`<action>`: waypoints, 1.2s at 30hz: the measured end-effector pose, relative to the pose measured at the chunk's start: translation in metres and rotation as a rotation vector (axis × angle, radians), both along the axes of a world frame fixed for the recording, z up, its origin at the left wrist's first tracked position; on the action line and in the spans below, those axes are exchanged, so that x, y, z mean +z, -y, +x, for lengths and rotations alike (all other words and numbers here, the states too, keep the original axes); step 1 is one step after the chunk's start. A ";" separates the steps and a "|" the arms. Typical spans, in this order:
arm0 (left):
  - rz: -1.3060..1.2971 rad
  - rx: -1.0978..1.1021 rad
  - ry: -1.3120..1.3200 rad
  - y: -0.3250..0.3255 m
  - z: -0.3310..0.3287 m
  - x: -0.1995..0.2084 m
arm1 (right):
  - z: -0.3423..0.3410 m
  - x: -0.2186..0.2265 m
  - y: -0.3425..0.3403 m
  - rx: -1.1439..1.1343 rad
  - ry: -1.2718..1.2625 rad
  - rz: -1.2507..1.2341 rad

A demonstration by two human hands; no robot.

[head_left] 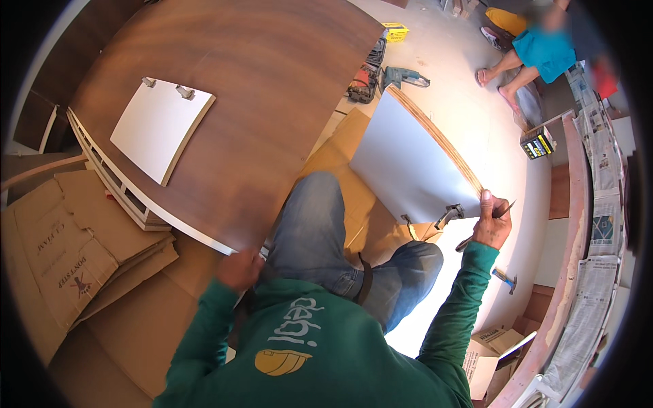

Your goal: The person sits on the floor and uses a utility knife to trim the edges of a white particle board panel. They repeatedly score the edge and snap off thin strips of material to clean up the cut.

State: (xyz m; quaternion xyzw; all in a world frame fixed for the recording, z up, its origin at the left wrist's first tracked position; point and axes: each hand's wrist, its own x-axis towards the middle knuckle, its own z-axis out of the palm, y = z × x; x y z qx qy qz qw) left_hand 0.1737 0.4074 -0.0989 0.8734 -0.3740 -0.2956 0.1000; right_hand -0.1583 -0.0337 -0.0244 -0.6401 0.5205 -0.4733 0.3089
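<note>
A white panel (415,153) with a bare layered wood edge stands tilted in front of my knees. Two metal hinges (449,215) are fitted near its closest end. My right hand (492,221) pinches the panel's near top corner between thumb and fingers. A thin pointed piece (510,207) sticks out from those fingers; its kind is unclear. My left hand (239,269) is closed and somewhat blurred beside the pale front edge of a large brown board (252,102); what it holds is hidden. On that board lies a smaller white door panel (162,129) with two hinges.
Flattened cardboard (88,251) lies at left. A green power tool (406,77) and an open tool case (364,81) sit beyond the panel. A hammer (505,279) lies at right near a newspaper-covered ledge (593,292). Another person (537,54) sits at far right.
</note>
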 end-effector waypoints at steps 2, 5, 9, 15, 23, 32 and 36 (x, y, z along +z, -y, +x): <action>-0.443 0.235 -0.182 0.079 0.002 0.046 | 0.001 0.006 -0.008 0.012 0.017 0.080; -0.746 0.179 -0.241 0.182 0.004 0.054 | -0.001 0.003 -0.022 0.033 0.055 0.075; -0.664 0.265 -0.621 0.297 -0.006 0.091 | 0.003 0.006 -0.051 0.028 0.044 0.120; -0.583 0.424 -0.898 0.318 -0.019 0.109 | 0.004 0.001 -0.124 0.096 0.123 0.201; -0.677 0.599 -1.048 0.303 -0.037 0.080 | -0.008 -0.002 -0.153 0.309 0.273 0.275; -0.771 0.262 -0.759 0.339 -0.048 0.131 | -0.052 -0.008 -0.141 -0.069 0.163 0.210; -0.910 -0.061 -0.621 0.372 -0.042 0.156 | -0.082 -0.016 -0.151 -0.199 0.223 0.279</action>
